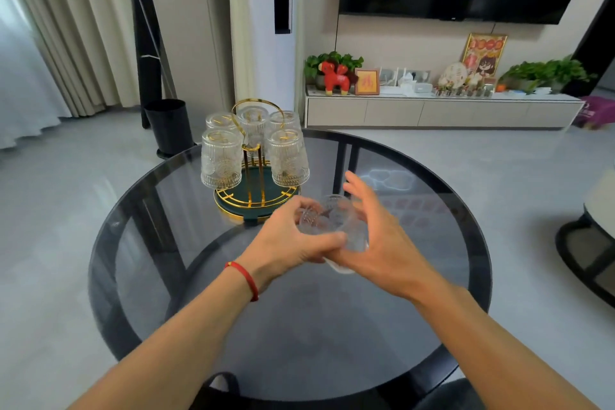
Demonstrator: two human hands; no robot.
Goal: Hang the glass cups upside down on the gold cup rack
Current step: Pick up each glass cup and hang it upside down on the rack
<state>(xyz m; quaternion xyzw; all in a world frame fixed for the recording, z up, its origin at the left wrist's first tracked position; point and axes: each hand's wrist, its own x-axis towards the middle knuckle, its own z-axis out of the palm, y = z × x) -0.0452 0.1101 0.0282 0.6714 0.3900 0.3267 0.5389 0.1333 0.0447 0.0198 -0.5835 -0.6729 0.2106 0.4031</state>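
The gold cup rack [257, 200] with a dark green base stands at the far left of the round glass table [166, 243]. Several ribbed glass cups hang on it upside down, the nearest ones at the front left [221, 160] and front right [288, 158]. One more clear glass cup [332, 221] is held just right of the rack's base. My left hand [293, 240] grips its near side. My right hand [379, 240] cups it from the right, fingers spread; whether they touch the glass is unclear.
A black bin [169, 125] stands on the floor behind the table. A low TV cabinet [439, 110] with plants and ornaments runs along the far wall. Part of another round table [585, 243] shows at the right edge.
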